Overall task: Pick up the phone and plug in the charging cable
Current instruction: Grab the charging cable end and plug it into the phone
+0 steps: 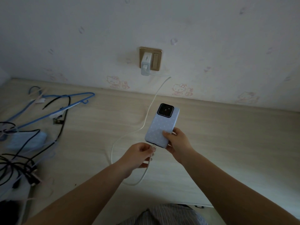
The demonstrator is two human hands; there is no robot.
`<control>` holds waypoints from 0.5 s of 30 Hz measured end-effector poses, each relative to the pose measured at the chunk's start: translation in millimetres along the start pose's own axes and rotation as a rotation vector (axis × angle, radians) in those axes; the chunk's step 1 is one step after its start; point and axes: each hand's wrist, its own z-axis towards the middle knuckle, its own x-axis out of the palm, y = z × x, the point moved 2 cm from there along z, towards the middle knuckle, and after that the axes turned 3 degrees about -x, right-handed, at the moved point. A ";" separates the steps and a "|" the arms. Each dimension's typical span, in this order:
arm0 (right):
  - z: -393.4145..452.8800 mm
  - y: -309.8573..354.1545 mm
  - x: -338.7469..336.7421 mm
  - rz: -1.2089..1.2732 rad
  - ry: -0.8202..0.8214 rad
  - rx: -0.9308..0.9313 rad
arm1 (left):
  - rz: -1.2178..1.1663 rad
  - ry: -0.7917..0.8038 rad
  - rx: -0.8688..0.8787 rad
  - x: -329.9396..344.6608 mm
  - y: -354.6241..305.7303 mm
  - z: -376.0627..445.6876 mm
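Clamping the phone, right fingers oppose left fingers pinching the cable plug.

Both forearms are bare; a seemingly grey-striped garment shows below.

Phone case pale blue, white-dotted; above it, white cable, white charger, gold socket plate; left, blue hangers.

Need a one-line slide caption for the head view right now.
Right hand holds the blue-cased phone back-up while left hand presses the white charging cable plug at its bottom port.
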 end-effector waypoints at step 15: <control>0.3 1.1 -6.2 -0.102 0.025 -0.058 | -0.049 -0.009 -0.006 11.1 1.2 3.8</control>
